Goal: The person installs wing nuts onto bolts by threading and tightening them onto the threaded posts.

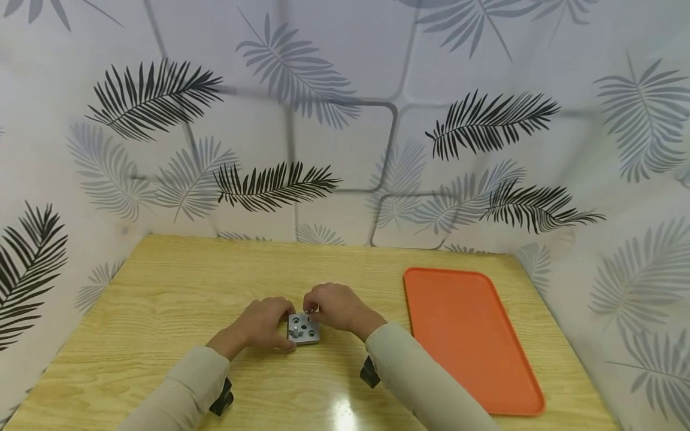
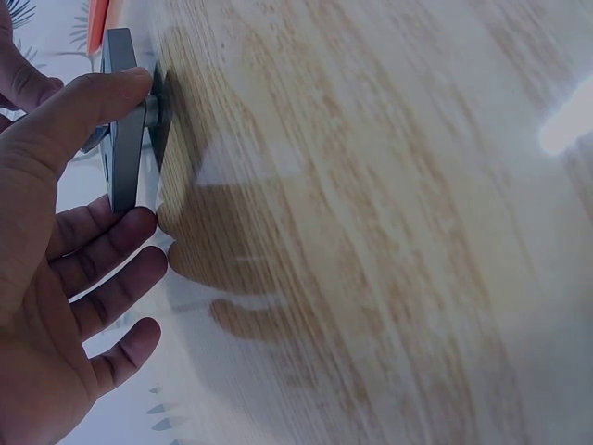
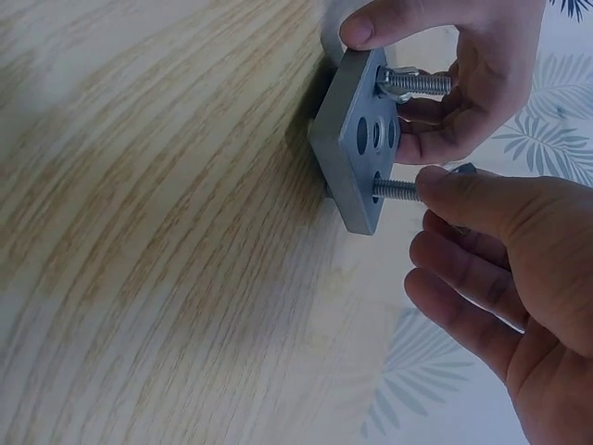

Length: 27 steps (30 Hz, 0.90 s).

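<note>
A square grey metal plate (image 1: 304, 336) with several holes sits near the middle of the table. My left hand (image 1: 264, 324) grips it by opposite edges between thumb and fingers. Two threaded bolts stand up through it at opposite corners. One bolt (image 3: 431, 84) carries a wing nut (image 3: 398, 82) down against the plate. At the tip of the other bolt (image 3: 394, 189), my right hand (image 1: 336, 306) pinches a small metal wing nut (image 3: 463, 169), mostly covered by thumb and fingers. Below the plate, a bolt head (image 2: 154, 109) shows in the left wrist view.
An orange tray (image 1: 469, 335) lies on the right side of the wooden table (image 1: 188, 275). Leaf-patterned cloth (image 1: 345, 143) hangs behind the table and along its sides. Dark wrist devices (image 1: 369, 372) sit under both forearms.
</note>
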Each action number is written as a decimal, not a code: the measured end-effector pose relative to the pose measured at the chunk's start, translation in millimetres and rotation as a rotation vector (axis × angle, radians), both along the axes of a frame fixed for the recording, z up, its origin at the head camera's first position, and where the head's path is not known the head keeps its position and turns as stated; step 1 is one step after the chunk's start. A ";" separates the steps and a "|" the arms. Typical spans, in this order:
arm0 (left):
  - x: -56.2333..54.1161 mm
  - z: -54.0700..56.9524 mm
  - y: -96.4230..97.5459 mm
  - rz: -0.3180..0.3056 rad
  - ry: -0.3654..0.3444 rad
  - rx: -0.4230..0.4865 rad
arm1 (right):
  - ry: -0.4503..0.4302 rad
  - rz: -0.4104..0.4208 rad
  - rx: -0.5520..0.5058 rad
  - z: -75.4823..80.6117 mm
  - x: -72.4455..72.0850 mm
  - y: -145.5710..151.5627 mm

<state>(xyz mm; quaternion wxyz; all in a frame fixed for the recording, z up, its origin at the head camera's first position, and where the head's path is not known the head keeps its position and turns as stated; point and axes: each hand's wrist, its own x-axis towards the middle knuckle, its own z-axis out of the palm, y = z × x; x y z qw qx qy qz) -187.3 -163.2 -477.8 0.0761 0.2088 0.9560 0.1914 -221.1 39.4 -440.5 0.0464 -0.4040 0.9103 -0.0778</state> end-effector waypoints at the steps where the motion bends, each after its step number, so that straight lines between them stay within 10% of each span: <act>1: -0.1 0.0 0.1 0.000 0.000 0.000 | 0.001 0.003 -0.003 -0.1 0.0 0.1; 27: -1.4 -1.6 -0.2 -0.012 0.015 -0.009 | -0.025 -0.013 0.098 2.8 -2.3 -5.9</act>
